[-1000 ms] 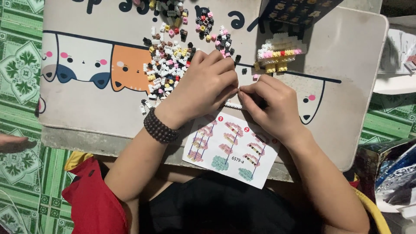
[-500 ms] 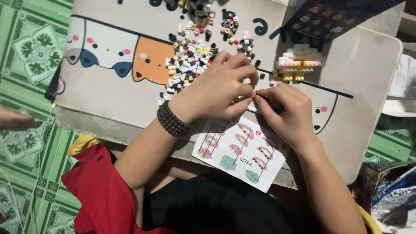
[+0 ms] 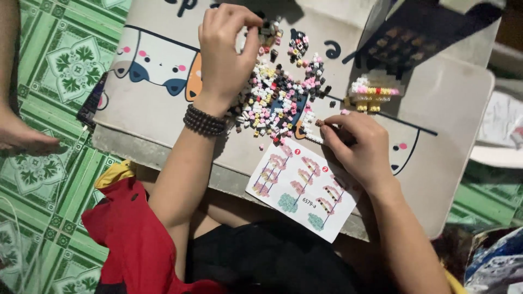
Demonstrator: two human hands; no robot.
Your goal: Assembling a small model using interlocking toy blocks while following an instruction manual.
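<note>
The left hand (image 3: 224,46) reached out over the far side of the heap of tiny building bricks (image 3: 278,98), its fingertips pinched together at the heap's upper edge, apparently on a small dark brick, though the piece was too small to make out for certain. A dark beaded bracelet (image 3: 204,121) circled that wrist. The right hand (image 3: 357,147) lay nearer the body, just beside the heap's lower right edge, thumb and forefinger closed on a small brown brick (image 3: 320,123), with a short pale strip of joined bricks showing under the fingers. The loose bricks, white, pink, yellow and black, were spread across a low pale table (image 3: 452,163) printed with cartoon cats. At the table's near edge, touching the right wrist, lay a white rectangular instruction sheet (image 3: 299,188), tilted, showing pink and teal building steps marked by red round labels. A partly built row of yellow, pink and white bricks (image 3: 373,93) stood beyond the right hand, under a dark patterned box lid (image 3: 419,38). Green patterned floor tiles (image 3: 60,65) surrounded the table.
</note>
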